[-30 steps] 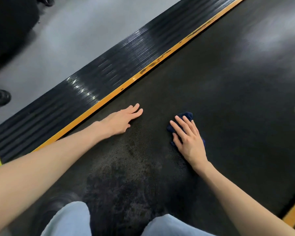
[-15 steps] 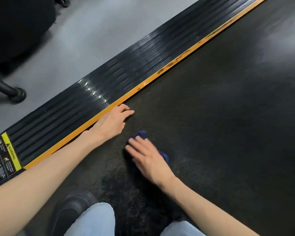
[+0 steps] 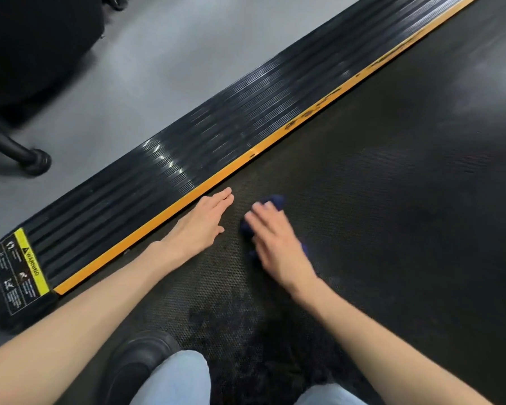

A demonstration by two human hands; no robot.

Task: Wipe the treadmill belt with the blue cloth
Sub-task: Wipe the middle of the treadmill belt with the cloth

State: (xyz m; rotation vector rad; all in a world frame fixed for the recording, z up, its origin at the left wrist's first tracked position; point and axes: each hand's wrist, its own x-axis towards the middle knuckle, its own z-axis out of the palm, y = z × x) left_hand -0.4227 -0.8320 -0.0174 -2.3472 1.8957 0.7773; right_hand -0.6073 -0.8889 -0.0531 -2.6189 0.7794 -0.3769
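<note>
**Cloth Could Slip From Under a Flat Palm**

The right hand [image 3: 275,244], blurred, lies flat with straight fingers and presses the blue cloth [image 3: 276,201] onto the treadmill belt [image 3: 392,229] near its left edge. The left hand [image 3: 202,223] rests spread beside it, holding nothing. With nothing gripping it, the wadded cloth could slide free and leave patches unwiped.

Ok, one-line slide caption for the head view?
Right hand presses a blue cloth on the treadmill belt while the left hand rests flat beside the yellow strip.
</note>
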